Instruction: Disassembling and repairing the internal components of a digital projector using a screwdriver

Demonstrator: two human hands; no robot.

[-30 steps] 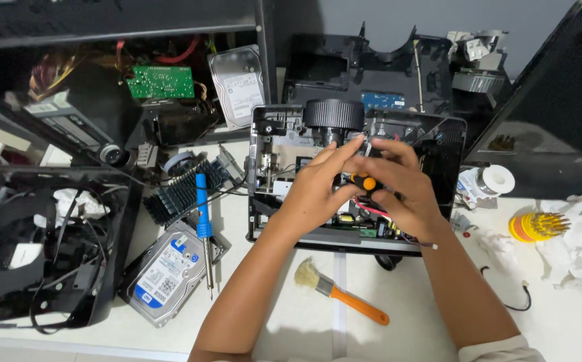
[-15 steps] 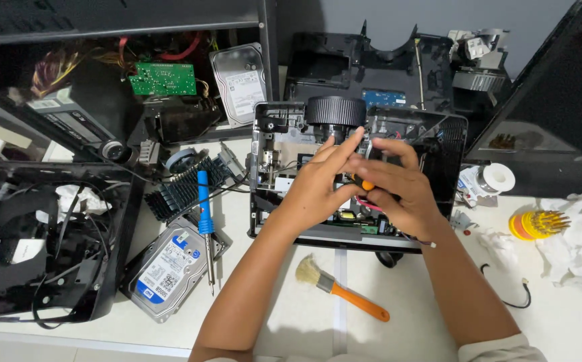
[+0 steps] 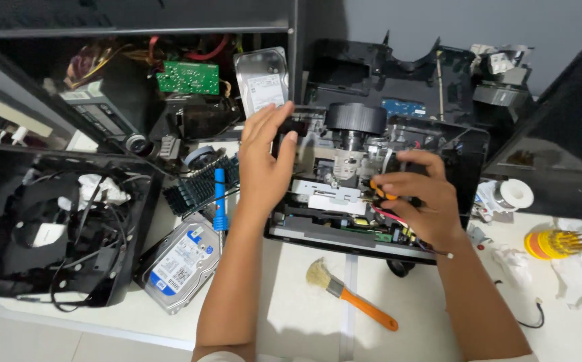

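The opened black device (image 3: pixel 371 194) lies in the middle of the white tabletop (image 3: pixel 291 308), its cover off so the lens barrel (image 3: pixel 356 118) and inner boards face up within reach of both arms. The left hand (image 3: pixel 264 161) rests on the device's left far corner, fingers together and curled over a small black part at the edge — a grip that seems meant to steady the chassis. The right hand (image 3: pixel 415 201) sits over the right side of the interior, thumb and fingers pinching a small orange-handled tool (image 3: pixel 379 192) whose tip points down among the parts; red wires run just near it.

Loose things are pushed outward, leaving the working area free: a blue screwdriver (image 3: pixel 220 201) and a hard drive (image 3: pixel 182 258) to the left, an orange-handled brush (image 3: pixel 348 293) on the near side, a yellow bit holder (image 3: pixel 554 243) and a tape roll (image 3: pixel 513 194) to the right. An opened black case (image 3: pixel 49 228) with tangled wires lies far left.
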